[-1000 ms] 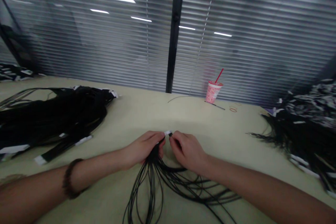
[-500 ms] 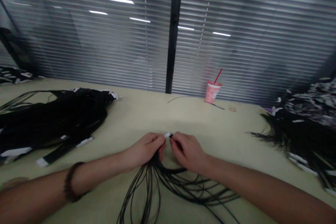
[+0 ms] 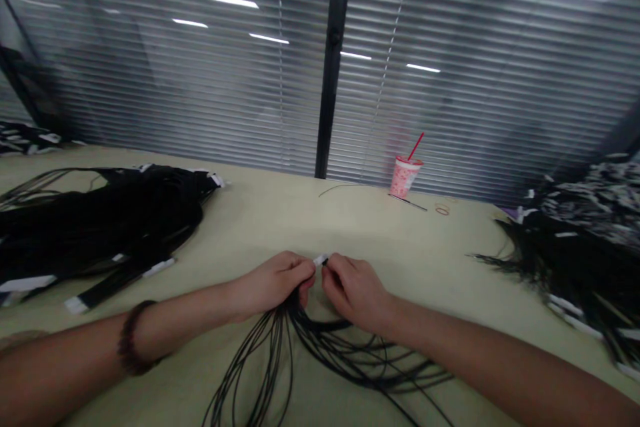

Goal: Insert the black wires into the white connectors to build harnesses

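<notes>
My left hand is closed round the gathered end of a bundle of thin black cables, whose loose lengths hang and spread below it over the table. A small white piece sticks out between its thumb and index finger. Opposite it, my right hand pinches a small black tip at the right end of the white piece. The two hands are close together with a narrow gap between them.
Black cable piles with white ends lie on the left and right of the pale table. Towards the back stand a pink cup with a red straw, a thin pen-like item and rings. Blinds rise behind.
The loose cables under my left hand have swung slightly left. Both hands keep nearly the same place and hold, and the view has shifted a little.
</notes>
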Demonstrator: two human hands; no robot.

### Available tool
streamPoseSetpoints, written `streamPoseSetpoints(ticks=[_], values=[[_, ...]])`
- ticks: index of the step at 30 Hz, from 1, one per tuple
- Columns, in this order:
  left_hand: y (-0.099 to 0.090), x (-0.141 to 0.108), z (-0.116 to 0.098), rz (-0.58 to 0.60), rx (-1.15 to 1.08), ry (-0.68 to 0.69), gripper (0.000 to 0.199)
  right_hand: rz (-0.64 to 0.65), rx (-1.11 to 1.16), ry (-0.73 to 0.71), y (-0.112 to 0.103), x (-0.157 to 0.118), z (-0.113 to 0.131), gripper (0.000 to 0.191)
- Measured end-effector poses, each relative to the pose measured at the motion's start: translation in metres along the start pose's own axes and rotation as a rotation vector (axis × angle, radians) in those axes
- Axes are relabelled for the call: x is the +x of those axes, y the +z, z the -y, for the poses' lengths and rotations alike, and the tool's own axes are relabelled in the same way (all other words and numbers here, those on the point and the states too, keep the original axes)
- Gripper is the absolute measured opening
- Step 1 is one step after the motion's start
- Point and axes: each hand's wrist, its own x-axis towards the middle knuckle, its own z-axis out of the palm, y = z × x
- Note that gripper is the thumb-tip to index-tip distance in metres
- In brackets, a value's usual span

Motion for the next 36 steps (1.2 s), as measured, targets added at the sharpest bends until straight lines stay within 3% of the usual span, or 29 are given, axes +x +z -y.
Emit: streamPoseSetpoints(ticks=[12, 17, 20, 24, 27, 32, 36], values=[[-0.001, 0.000, 0.000, -0.040, -0.083, -0.018, 0.033, -0.082, 0.051, 0.020, -0.001, 0.005, -0.006, 0.014], [-0.005, 0.000, 0.002, -0.006, -0.154, -0.048, 0.033, -0.198, 0.059, 0.102, -0.002, 0.008, -0.021, 0.016], [-0.007, 0.000, 0.002, 0.019, -0.214, -0.002, 0.033, -0.171, 0.277, 0.225, -0.001, 0.013, -0.037, 0.030], [-0.008, 0.002, 0.000, 0.018, -0.331, 0.010, 0.033, -0.016, 0.719, 0.447, -0.001, 0.022, -0.059, 0.014], [-0.008, 0.002, -0.002, 0.044, -0.437, -0.037, 0.032, -0.078, 0.898, 0.552, -0.006, 0.026, -0.068, 0.016], [-0.006, 0.001, -0.006, 0.070, -0.529, -0.050, 0.030, -0.116, 1.072, 0.739, -0.013, 0.028, -0.064, 0.027], [-0.003, -0.003, -0.012, 0.080, -0.539, -0.045, 0.030, 0.039, 1.269, 0.866, -0.018, 0.028, -0.054, 0.040]])
